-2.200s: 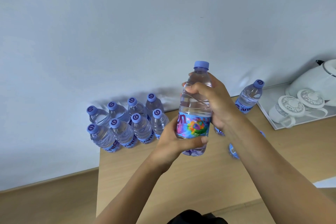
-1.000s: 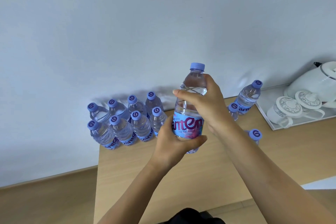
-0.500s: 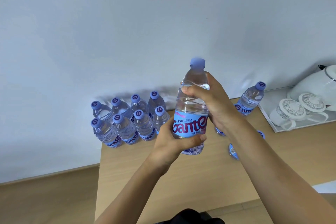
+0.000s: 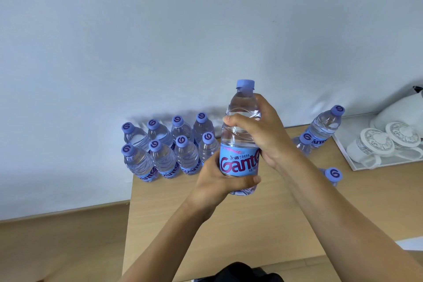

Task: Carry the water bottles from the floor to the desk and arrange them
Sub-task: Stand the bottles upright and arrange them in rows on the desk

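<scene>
A pale wooden desk (image 4: pixel 229 224) abuts a bare white wall (image 4: pixel 160 30). Left hand (image 4: pixel 217 181) and right hand (image 4: pixel 263 133) both grip one upright bottle (image 4: pixel 240 144).

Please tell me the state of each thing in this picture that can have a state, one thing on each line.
held water bottle: upright, capped, lifted above the desk
left hand: grips the held water bottle's lower part
right hand: grips its upper part
group of eight bottles: standing, capped, two rows at the desk's left corner
three loose bottles: capped, right of the hands
white cups: on a tray
</scene>
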### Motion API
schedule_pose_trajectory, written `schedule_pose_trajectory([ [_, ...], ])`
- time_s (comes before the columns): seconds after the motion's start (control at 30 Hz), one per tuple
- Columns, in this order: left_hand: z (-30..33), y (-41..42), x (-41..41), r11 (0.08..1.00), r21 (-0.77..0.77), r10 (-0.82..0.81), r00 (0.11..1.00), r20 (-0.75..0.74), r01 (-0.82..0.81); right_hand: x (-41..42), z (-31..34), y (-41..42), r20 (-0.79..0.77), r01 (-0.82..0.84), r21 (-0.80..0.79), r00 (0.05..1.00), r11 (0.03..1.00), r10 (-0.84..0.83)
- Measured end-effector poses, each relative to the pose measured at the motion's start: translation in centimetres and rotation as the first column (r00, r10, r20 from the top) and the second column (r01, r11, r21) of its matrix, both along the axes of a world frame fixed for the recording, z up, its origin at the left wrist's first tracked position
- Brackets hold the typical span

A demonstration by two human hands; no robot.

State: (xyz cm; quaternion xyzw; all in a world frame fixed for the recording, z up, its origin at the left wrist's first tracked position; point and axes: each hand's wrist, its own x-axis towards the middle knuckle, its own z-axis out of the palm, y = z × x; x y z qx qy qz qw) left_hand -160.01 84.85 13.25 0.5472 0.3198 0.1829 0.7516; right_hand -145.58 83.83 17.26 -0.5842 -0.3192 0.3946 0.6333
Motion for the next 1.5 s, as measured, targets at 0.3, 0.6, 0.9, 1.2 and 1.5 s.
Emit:
schedule_pose_trajectory([
  [0.3, -0.5, 0.5, -1.6, 0.998, 0.011, 0.068, 0.997, -0.024, -0.068, -1.4, -0.4, 1.1, -0.007, -0.081, 0.000, 0.997, 0.997, 0.081],
  [0.6, -1.8, 1.2, -5.0, 0.994, -0.003, 0.106, 0.992, -0.063, -0.106, -3.7, -2.4, 3.0, -0.025, -0.194, -0.132, 0.981, 0.972, 0.192],
  [0.9, -3.7, 2.3, -10.2, 0.989, -0.029, 0.139, 0.985, -0.102, -0.143, -8.0, -3.9, 4.0, -0.060, -0.296, -0.167, 0.955, 0.940, 0.290],
  [1.2, -8.2, 3.7, -16.6, 0.984, 0.123, 0.156, 0.959, -0.237, -0.130, -13.4, -6.8, 3.8, 0.063, -0.435, -0.192, 0.889, 0.880, 0.453],
  [1.5, -14.1, 3.7, -21.1, 0.939, 0.227, 0.318, 0.901, -0.295, -0.257, -19.5, -11.9, 3.1, 0.232, -0.448, -0.269, 0.829, 0.852, 0.509],
])
